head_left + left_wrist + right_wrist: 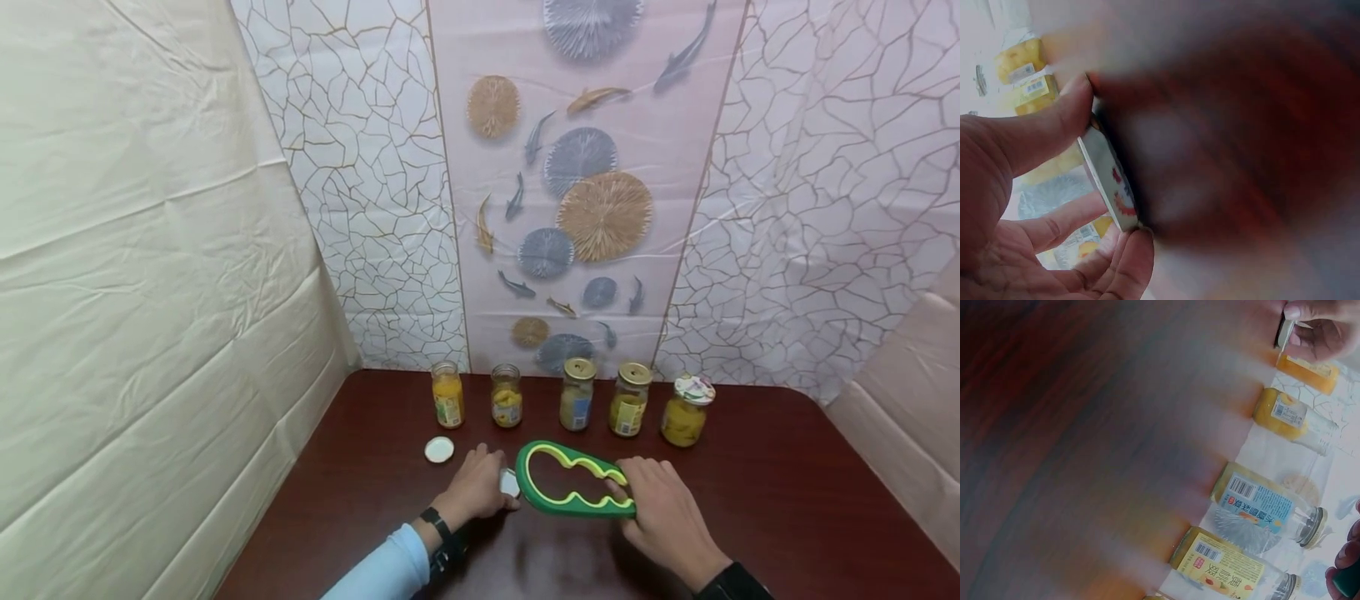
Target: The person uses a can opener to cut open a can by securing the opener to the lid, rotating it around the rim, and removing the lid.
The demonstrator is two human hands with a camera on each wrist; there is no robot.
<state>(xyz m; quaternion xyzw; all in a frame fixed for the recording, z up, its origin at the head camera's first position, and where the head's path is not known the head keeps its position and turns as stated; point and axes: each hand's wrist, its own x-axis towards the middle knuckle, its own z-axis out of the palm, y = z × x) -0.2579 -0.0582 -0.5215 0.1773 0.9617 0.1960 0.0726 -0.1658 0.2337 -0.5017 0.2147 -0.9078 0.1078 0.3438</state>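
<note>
My left hand (474, 487) pinches a jar lid (1110, 178) by its rim, thumb on one side and fingers on the other. The lid's pale inner side faces up in the head view; red flower prints show on its edge in the left wrist view. It is at or just above the table; I cannot tell whether it touches. My right hand (666, 510) grips the handle end of a green jar opener (558, 505) with a yellow wavy inner edge. The opener's rounded end points left, close beside the lid. Another white lid (439, 450) lies on the table, left of my left hand.
Along the back of the dark red table (360, 483) stand two lidless jars, an orange one (448, 402) and a yellow one (507, 405). To their right are three lidded jars: blue-labelled (577, 400), yellow-labelled (628, 404) and flower-lidded (684, 417). A patterned cloth (495, 275) hangs behind.
</note>
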